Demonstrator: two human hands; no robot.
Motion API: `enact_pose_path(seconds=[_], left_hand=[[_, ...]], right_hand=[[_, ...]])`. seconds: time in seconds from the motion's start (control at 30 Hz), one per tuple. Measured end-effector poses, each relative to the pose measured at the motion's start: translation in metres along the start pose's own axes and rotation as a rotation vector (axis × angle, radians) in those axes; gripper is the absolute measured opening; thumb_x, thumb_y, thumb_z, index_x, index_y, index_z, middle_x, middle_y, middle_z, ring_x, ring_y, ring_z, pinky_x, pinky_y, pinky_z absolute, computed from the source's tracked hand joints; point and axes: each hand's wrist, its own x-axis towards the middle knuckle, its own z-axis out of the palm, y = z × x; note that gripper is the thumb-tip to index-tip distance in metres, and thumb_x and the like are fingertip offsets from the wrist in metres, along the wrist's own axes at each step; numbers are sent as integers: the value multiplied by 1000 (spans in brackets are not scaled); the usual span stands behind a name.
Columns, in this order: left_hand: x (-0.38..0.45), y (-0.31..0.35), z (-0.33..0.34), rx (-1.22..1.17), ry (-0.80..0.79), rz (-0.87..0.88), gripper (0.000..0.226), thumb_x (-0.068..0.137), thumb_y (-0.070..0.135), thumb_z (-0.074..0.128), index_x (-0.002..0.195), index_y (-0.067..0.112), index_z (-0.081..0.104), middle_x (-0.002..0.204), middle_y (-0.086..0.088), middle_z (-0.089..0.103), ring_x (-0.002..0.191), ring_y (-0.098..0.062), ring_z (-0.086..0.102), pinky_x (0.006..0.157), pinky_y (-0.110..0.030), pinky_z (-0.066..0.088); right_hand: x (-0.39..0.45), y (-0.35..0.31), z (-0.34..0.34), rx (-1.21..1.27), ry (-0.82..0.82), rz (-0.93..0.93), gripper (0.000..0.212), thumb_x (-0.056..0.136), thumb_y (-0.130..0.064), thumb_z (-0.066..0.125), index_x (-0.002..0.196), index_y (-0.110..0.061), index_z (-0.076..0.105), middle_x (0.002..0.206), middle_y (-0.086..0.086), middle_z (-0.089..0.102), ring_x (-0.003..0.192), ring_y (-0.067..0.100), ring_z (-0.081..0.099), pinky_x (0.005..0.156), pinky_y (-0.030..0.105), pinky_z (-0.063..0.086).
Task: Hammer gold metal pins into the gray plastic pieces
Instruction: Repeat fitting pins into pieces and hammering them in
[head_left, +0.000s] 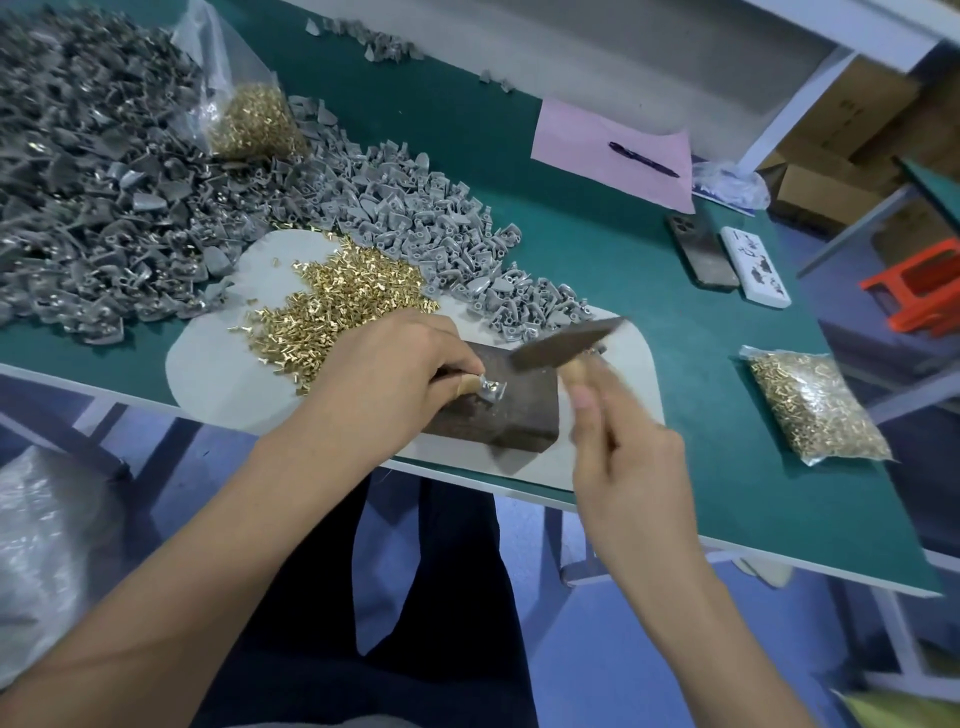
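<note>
Below frame centre a dark metal block carries the gray plastic piece. The left hand pinches it, while the right hand grips a blurred hammer. A skewed blow could strike the pinching fingertips or bend the gold pin.

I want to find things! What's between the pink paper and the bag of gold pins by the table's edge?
In the head view, a dark phone and a white patterned case lie side by side on the green table between the pink paper and that bag.
</note>
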Motion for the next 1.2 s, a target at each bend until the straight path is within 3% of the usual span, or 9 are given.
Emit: enact_pose_path(seconds=[0.07, 0.2, 0.33, 0.47, 0.6, 0.73, 0.87, 1.0, 1.2], left_hand=[[1, -1, -1, -3, -9, 7, 11, 87, 44, 72, 95, 38, 78, 89, 19, 67, 92, -7, 59, 70, -29, 50], [3, -2, 0, -5, -19, 7, 12, 87, 45, 71, 96, 40, 77, 90, 20, 67, 94, -6, 58, 70, -26, 44], [5, -3, -2, 2, -31, 25, 13, 87, 45, 71, 97, 39, 77, 90, 19, 67, 93, -7, 59, 71, -28, 48], [5, -3, -2, -20, -39, 22, 11, 87, 44, 72, 96, 38, 78, 88, 19, 66, 90, -7, 59, 70, -29, 48], [5, -4, -2, -22, -35, 22, 12, 87, 43, 73, 96, 38, 78, 88, 19, 66, 88, -7, 59, 69, -27, 46], [7, -5, -1, -31, -43, 18, 10, 87, 41, 74, 96, 37, 78, 86, 19, 65, 86, -7, 59, 70, -28, 47], [8, -6, -1, -43, -43, 16, 10, 87, 40, 75, 95, 36, 79, 85, 18, 65, 84, -7, 58, 69, -28, 48], [7, -6, 0, -38, -38, 19, 10, 87, 41, 74, 95, 37, 79, 86, 18, 66, 87, -8, 59, 68, -29, 48], [9, -7, -2, -20, -60, 19, 12, 87, 42, 74, 97, 37, 78, 87, 17, 66, 89, -8, 60, 70, -28, 46]], right_hand=[[0, 3, 0, -97, -94, -33, 33, 103, -60, 32, 128, -51, 51, 65, -20, 54, 59, 12, 46, 58, 31, 41], [-1, 6, 0, 86, 121, -7, 37, 105, -50, 36, 128, -35, 60, 73, -30, 56, 60, 7, 49, 58, 17, 37], [-5, 2, 2, -113, -73, -55, 35, 103, -58, 32, 129, -48, 53, 61, -24, 51, 58, 11, 45, 56, 30, 41], [-2, 4, -3, 75, 116, 1, 37, 104, -57, 33, 130, -43, 56, 72, -28, 58, 64, 9, 54, 59, 20, 43], [-3, 5, 1, -92, -92, -71, 37, 104, -55, 34, 131, -43, 55, 64, -30, 52, 58, 7, 45, 55, 28, 37], [-2, 6, 0, 53, 94, -38, 41, 103, -61, 28, 129, -41, 53, 80, -23, 60, 62, 8, 54, 58, 20, 42], [-3, 7, 1, -113, -77, -77, 33, 104, -56, 32, 129, -46, 51, 76, -26, 59, 59, 12, 49, 56, 31, 42], [-2, 8, 0, 50, 100, -35, 37, 104, -55, 32, 128, -40, 55, 75, -31, 57, 63, 10, 52, 59, 22, 41], [5, 2, -1, -92, 16, -140, 33, 103, -52, 35, 126, -39, 54, 60, -20, 47, 56, 15, 44, 53, 31, 40]])
